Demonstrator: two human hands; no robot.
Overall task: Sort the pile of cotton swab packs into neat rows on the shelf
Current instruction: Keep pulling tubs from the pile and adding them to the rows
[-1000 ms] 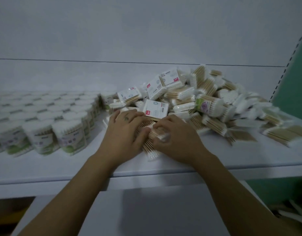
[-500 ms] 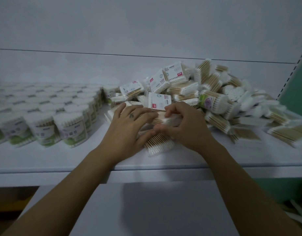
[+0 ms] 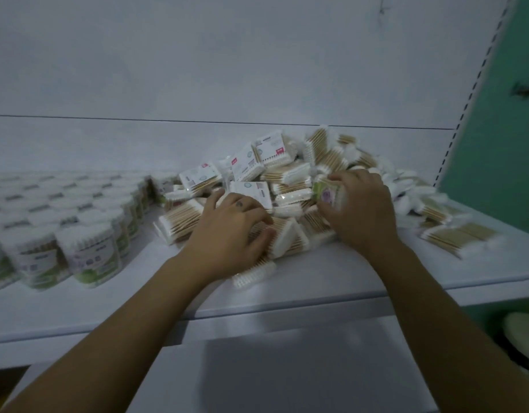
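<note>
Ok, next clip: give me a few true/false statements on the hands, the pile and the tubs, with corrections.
1. The left hand lies on flat swab packs at the front of the pile. True.
2. The right hand hangs free above the shelf. False: its fingers close on a green-labelled pack.
3. Round tubs stand in rows left of the pile. True.
4. The pile sits left of the tubs. False: it sits to their right.
5. A green wall is at the right. True.
</note>
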